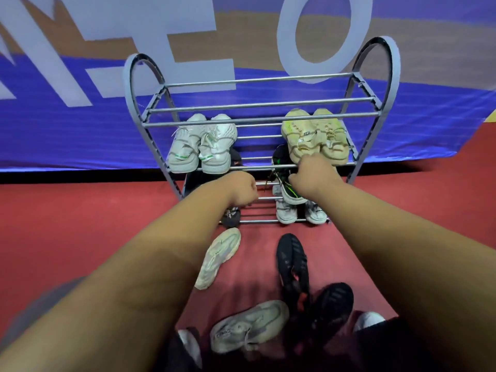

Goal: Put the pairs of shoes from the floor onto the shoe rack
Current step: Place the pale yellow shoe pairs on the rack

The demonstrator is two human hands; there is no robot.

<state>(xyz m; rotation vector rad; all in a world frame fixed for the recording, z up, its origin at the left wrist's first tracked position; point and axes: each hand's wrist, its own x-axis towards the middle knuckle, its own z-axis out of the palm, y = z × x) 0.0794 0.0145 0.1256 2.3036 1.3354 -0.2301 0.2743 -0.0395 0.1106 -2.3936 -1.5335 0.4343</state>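
Observation:
The grey metal shoe rack (264,104) stands against the banner, its top tier bare. The second tier holds a white pair (202,146) on the left and a cream pair (314,135) on the right. My right hand (312,178) grips a black shoe with green stripes (288,191) at the third tier. My left hand (241,187) is a closed fist over the rack's bars, just past a black shoe (230,214) that lies under my wrist. I see nothing in this fist. A pale grey pair (300,213) sits on the bottom tier.
On the red floor in front of the rack lie two pale shoes (218,257) (249,326) and a black pair (292,264) (332,304). My own white shoe tips (370,320) show at the bottom edge. A blue banner (80,124) hangs behind the rack.

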